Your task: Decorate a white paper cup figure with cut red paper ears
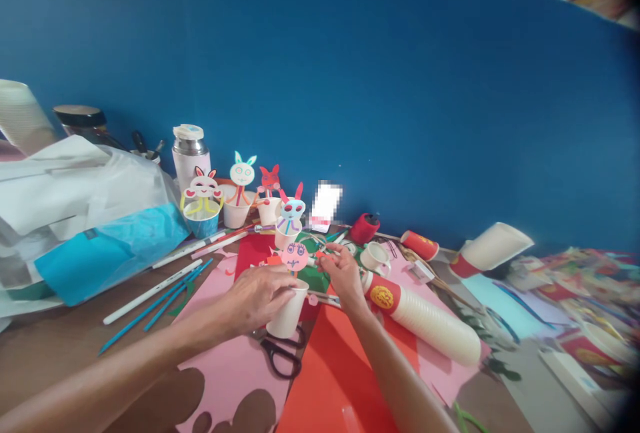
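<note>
A white paper cup (pixel 286 316) stands upright at the centre, with a round pink paper face (pixel 295 256) above its rim. My left hand (pixel 263 294) is closed at the cup's top, with fingers around the rim and the base of the face. To its right, my right hand (pixel 343 272) pinches something small and red-orange, perhaps a piece of paper; its shape is hard to make out. Black-handled scissors (pixel 281 358) lie beside the cup's base, partly behind it. Below the hands is a red-orange sheet (pixel 325 380) on top of pink paper (pixel 240 380).
Several cups with paper animal figures, such as a white rabbit face (pixel 243 174), stand behind. A flask (pixel 191 160) is at the back left, a stack of paper cups (pixel 435 323) at the right, a mug (pixel 375 257) nearer the middle. Blue sticks (pixel 150 306) and plastic-wrapped paper (pixel 110 240) lie left.
</note>
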The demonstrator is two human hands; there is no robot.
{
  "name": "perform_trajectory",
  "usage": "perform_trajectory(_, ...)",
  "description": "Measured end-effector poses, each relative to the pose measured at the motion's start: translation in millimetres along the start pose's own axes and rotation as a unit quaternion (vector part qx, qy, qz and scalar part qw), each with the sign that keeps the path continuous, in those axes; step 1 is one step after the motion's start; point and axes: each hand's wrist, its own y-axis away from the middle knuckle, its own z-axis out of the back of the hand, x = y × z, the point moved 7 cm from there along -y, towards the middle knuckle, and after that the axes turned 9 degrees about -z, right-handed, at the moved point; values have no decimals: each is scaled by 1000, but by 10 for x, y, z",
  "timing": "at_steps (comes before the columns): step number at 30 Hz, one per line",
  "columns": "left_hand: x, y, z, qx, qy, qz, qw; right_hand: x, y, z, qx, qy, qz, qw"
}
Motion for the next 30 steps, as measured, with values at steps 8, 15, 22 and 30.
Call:
perform_trajectory(8, -115, 3, 90, 36, 4, 14, 999, 69, -14, 14, 12, 10, -4, 1000)
perform_trajectory(15, -110, 9, 91, 36, 3, 14, 999, 125, 35, -8, 35, -9, -24, 999)
perform_trajectory(22, -125, 6, 97, 36, 27, 10, 999, 69, 32, -10, 46, -61, -6, 997)
perform_trajectory(30, -73, 20, 85, 20, -10, 14, 1000, 70, 84, -48, 105, -55, -75, 990)
